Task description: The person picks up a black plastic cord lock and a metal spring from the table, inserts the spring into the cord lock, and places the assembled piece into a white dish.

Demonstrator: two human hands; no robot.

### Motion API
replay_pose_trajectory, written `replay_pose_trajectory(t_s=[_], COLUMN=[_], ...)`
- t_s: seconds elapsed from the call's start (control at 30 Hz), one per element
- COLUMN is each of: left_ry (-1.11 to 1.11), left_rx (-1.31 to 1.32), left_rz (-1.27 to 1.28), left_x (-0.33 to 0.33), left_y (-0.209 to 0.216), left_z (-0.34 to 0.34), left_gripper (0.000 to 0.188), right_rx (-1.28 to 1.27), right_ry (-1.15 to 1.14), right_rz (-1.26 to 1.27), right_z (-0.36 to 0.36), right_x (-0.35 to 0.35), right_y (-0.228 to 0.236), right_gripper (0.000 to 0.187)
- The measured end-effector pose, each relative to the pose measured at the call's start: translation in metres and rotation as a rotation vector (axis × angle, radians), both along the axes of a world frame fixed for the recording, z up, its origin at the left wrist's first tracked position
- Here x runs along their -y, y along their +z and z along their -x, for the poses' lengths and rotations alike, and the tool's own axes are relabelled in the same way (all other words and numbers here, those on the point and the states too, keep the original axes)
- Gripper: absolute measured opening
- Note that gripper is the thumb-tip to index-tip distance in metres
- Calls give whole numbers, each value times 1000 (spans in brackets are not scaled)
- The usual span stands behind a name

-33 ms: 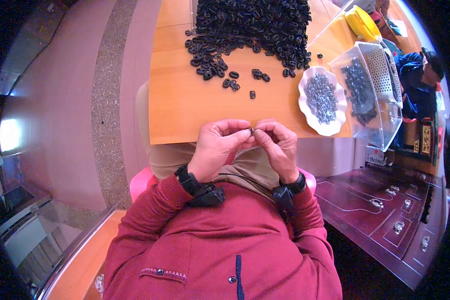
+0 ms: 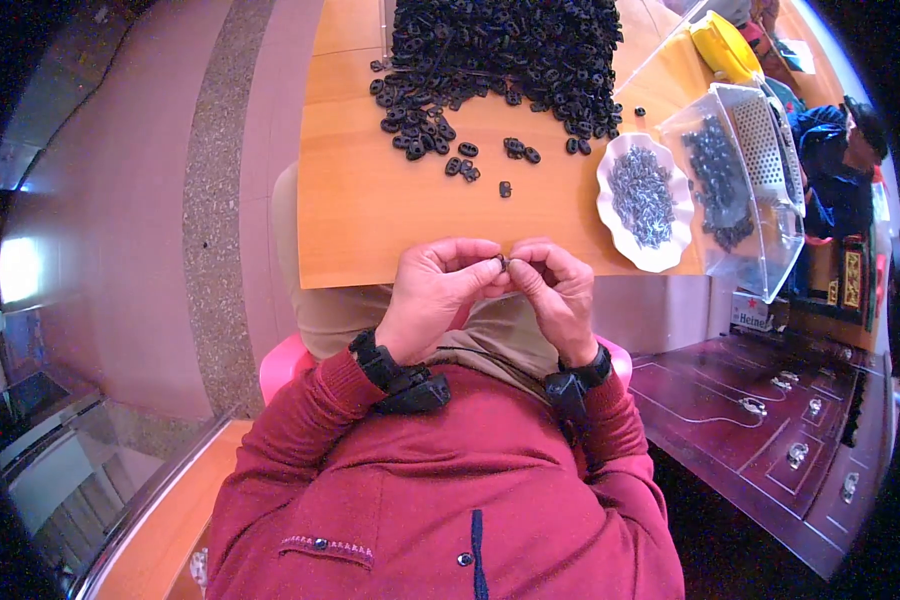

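Observation:
My left hand (image 2: 438, 292) and my right hand (image 2: 558, 290) meet fingertip to fingertip just off the table's near edge. Between the thumbs and forefingers of both is a small dark piece (image 2: 503, 263), mostly hidden by the fingers. On the table beyond lie several loose black plastic oval pieces with two holes, like cord locks; the nearest black piece (image 2: 505, 188) sits alone. Farther back spreads a large heap of the same black pieces (image 2: 510, 50). Right of my hands stands a white scalloped dish (image 2: 607, 205) holding thin silvery pieces that look like small springs.
A clear plastic bin (image 2: 785, 255) with small dark parts stands right of the dish, beside a white perforated basket (image 2: 767, 135). A yellow container (image 2: 725, 48) is farther back. Below right is a dark red cabinet (image 2: 710, 400) with metal handles. The wooden tabletop (image 2: 370, 220) ends near my wrists.

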State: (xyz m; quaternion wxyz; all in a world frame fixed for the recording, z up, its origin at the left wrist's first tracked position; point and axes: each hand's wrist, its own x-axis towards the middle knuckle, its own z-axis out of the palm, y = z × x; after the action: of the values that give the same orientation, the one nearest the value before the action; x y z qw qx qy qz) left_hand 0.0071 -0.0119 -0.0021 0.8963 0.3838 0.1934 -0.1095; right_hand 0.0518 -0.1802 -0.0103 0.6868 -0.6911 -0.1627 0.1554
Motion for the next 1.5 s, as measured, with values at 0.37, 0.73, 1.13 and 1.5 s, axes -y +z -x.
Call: replay_pose_trajectory(t_s=[0.37, 0.73, 1.13, 1.5], left_ry=[-21, -14, -6, 5], left_rx=[27, 44, 40, 35], left_rz=[-70, -155, -57, -29], left_x=[0, 2, 1, -1], left_y=[-2, -5, -4, -3], left_z=[1, 2, 1, 1], left_gripper=[15, 12, 14, 16], right_rx=[46, 94, -145, -113], right_ry=[-31, -32, -49, -36], right_rz=[73, 113, 4, -6], right_z=[0, 1, 5, 2], right_x=[-1, -2, -3, -5], right_y=[1, -3, 6, 7], right_gripper=[4, 6, 10, 9])
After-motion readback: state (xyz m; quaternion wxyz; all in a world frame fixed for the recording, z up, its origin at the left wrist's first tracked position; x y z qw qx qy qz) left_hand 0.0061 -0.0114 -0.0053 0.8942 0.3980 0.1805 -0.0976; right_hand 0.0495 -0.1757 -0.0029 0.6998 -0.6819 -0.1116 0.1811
